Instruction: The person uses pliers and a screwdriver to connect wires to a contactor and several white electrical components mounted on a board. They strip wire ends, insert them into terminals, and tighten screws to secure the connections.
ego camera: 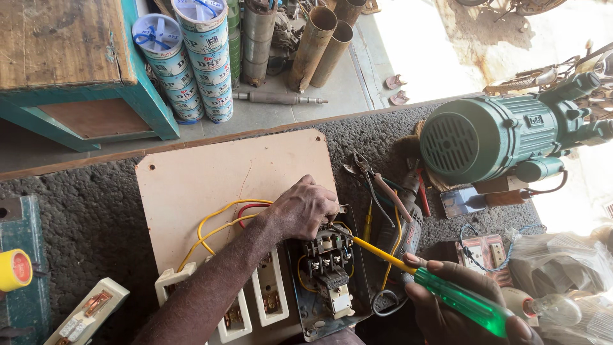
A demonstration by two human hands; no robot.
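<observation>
My left hand (pixel 305 207) rests on the top of a black electrical contactor (pixel 329 265) mounted in a grey metal box (pixel 311 313), fingers pinched at its upper terminals. My right hand (pixel 450 306) grips a screwdriver (pixel 440 287) with a green translucent handle and yellow shaft; its tip reaches the contactor's top edge beside my left fingers. Yellow and red wires (pixel 220 220) loop from under my left hand across a pale wooden board (pixel 217 172). White fuse holders (pixel 271 297) sit on the board left of the box.
A green electric motor (pixel 491 137) lies at the right. Pliers (pixel 377 185) and small tools lie near it. A wall socket (pixel 482 252), a light bulb (pixel 549 310) and plastic bags are at lower right. Yellow tape (pixel 14 269) sits left. Cans (pixel 191 57) and pipes (pixel 313 48) stand on the floor.
</observation>
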